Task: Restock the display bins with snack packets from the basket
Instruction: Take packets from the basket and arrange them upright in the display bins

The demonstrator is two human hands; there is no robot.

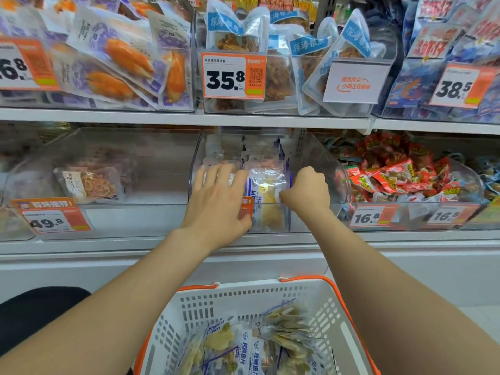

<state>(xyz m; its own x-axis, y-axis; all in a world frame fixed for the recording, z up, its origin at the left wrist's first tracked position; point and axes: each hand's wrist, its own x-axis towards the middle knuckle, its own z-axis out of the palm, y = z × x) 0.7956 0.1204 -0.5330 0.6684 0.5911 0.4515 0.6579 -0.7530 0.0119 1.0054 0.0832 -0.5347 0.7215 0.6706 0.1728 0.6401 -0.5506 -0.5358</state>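
While pressing binned packets (pixel 226 151) with flat left grip (pixel 216 201) and pinching front packet (pixel 266 185) in right grip (pixel 305 191), roughly midway, with basket (pixel 249 285) far from emptied.

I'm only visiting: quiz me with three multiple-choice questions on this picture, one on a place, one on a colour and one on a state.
1. Where does the left hand rest?
A. on the top shelf
B. on packets in the middle lower bin
C. inside the basket

2. What colour are the handles of the basket?
A. blue
B. green
C. orange

3. The basket is:
A. stocked
B. empty
C. overturned

Answers:
1 B, its straight fingers lie on packets in that clear bin.
2 C, orange handles sit on the white rim.
3 A, snacks lie inside the upright basket.
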